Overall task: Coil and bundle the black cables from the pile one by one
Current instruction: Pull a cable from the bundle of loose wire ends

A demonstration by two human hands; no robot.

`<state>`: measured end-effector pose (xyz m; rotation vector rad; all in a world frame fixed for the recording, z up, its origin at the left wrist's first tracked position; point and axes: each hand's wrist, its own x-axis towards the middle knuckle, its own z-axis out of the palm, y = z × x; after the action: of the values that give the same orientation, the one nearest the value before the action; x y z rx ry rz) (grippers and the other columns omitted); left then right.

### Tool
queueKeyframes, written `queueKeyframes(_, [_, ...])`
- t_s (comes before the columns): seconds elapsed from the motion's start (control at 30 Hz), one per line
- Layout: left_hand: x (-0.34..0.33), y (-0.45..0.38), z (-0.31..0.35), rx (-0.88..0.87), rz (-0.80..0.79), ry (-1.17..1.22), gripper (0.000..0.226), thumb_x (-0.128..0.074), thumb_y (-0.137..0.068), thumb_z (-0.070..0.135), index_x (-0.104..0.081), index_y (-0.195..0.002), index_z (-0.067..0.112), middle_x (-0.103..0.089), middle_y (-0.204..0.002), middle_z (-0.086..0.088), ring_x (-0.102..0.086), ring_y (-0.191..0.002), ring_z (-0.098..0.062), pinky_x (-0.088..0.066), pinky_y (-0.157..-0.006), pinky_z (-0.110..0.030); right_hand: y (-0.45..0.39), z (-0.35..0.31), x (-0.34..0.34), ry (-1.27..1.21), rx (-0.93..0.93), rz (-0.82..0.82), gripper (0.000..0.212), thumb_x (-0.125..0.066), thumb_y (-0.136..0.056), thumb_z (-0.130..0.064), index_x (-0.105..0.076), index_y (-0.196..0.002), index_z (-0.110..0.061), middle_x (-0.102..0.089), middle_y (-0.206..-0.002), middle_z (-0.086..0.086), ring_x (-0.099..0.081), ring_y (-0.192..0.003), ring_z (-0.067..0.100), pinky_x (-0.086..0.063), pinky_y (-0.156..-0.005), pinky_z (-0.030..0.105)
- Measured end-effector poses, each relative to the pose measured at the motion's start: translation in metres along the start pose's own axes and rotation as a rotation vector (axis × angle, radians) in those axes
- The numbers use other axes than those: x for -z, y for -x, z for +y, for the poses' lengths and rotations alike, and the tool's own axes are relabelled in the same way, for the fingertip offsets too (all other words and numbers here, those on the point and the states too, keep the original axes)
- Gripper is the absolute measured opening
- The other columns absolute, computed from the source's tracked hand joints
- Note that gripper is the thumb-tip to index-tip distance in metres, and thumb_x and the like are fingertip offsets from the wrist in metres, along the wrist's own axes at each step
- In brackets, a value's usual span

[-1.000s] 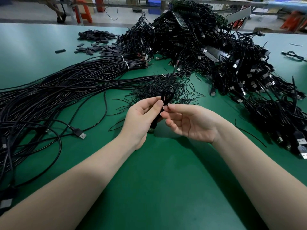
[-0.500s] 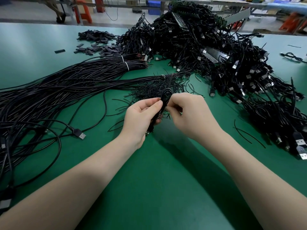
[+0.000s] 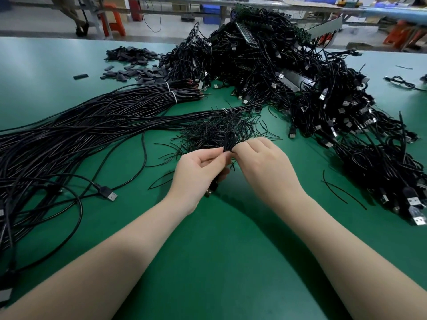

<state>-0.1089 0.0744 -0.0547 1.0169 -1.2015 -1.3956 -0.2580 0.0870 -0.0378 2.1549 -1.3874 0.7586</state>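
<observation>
A coiled black cable (image 3: 231, 140) is held upright above the green table (image 3: 208, 262), its loop end sticking up between my hands. My left hand (image 3: 196, 174) grips the coil's lower part, thumb and forefinger pinching it, and a USB plug (image 3: 210, 191) pokes out below the palm. My right hand (image 3: 261, 165) is curled with its back to the camera, fingers pinching at the coil's middle; what they hold is hidden. A long uncoiled bunch of black cables (image 3: 69, 135) lies to the left.
A heap of thin black tie wires (image 3: 215, 129) lies just behind my hands. A big pile of bundled USB cables (image 3: 300, 88) fills the back and right. Small black sleeves (image 3: 134, 65) are scattered at the back left. A loose USB plug (image 3: 108, 195) lies left.
My right hand turned over from palm-up and open to curled over the coil, then slid closer to my left hand. The coil stayed in my left hand.
</observation>
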Motion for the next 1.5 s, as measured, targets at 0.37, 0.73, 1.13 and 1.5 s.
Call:
queueKeyframes(0.37, [0.004, -0.002, 0.004, -0.001, -0.094, 0.084, 0.031, -0.053, -0.098, 0.011, -0.078, -0.082, 0.020, -0.073, -0.075, 0.002, -0.064, -0.066, -0.007, -0.053, -0.060, -0.019, 0.002, -0.007, -0.001, -0.746, -0.487, 0.051, 0.010, -0.079, -0.078, -0.018, -0.070, -0.076, -0.015, -0.066, -0.071, -0.013, -0.058, -0.068, 0.002, -0.047, -0.066, 0.015])
queueKeyframes(0.73, [0.004, -0.002, -0.002, -0.034, -0.202, 0.027, 0.019, -0.067, -0.079, 0.035, -0.078, -0.086, 0.022, -0.074, -0.082, 0.000, -0.069, -0.075, -0.011, -0.053, -0.065, -0.020, 0.009, -0.009, -0.007, -0.850, -0.529, 0.087, 0.014, -0.075, -0.079, -0.013, -0.066, -0.072, -0.021, -0.065, -0.069, -0.014, -0.060, -0.065, 0.002, -0.044, -0.065, 0.010])
queueKeyframes(1.13, [0.004, -0.002, -0.001, 0.010, -0.122, -0.021, 0.033, -0.061, -0.090, 0.043, -0.077, -0.076, 0.018, -0.067, -0.072, -0.007, -0.060, -0.070, -0.016, -0.043, -0.072, -0.039, 0.009, -0.010, -0.009, -1.048, -0.607, 0.064, 0.023, -0.081, -0.075, -0.014, -0.065, -0.067, -0.028, -0.068, -0.068, -0.013, -0.061, -0.063, 0.001, -0.046, -0.063, 0.014])
queueKeyframes(1.5, [0.003, -0.003, -0.001, -0.025, -0.120, 0.178, 0.021, -0.064, -0.080, 0.027, -0.078, -0.083, 0.011, -0.074, -0.097, -0.010, -0.067, -0.095, -0.020, -0.053, -0.087, -0.027, 0.010, -0.015, -0.013, -1.169, -0.730, -0.041, 0.015, -0.076, -0.081, -0.015, -0.066, -0.086, -0.025, -0.071, -0.079, -0.009, -0.067, -0.074, 0.006, -0.050, -0.072, 0.018])
